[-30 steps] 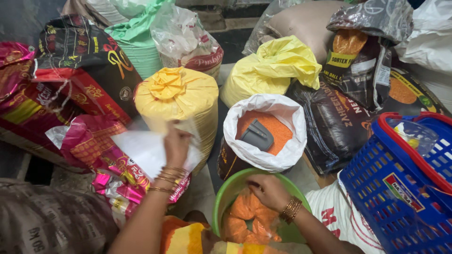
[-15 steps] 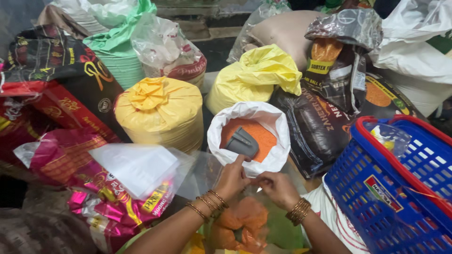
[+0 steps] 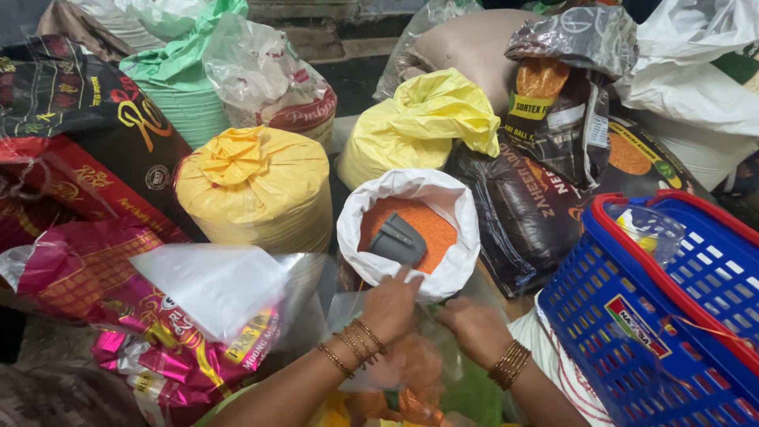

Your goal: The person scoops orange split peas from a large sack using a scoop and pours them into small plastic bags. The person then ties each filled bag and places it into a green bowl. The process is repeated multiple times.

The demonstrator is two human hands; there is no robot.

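Both hands — left hand (image 3: 389,304) and right hand (image 3: 474,328) — are pinching a clear plastic bag (image 3: 371,316) open beside the red-lentil sack (image 3: 411,229), its grey scoop (image 3: 398,239) lying within reach.

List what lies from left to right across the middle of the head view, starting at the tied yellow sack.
Tied yellow sack → white sack of orange lentils with a grey scoop in it → dark printed bag → blue basket with a red rim.

Head-worn view, steeply down, close over sacks (image 3: 253,198)
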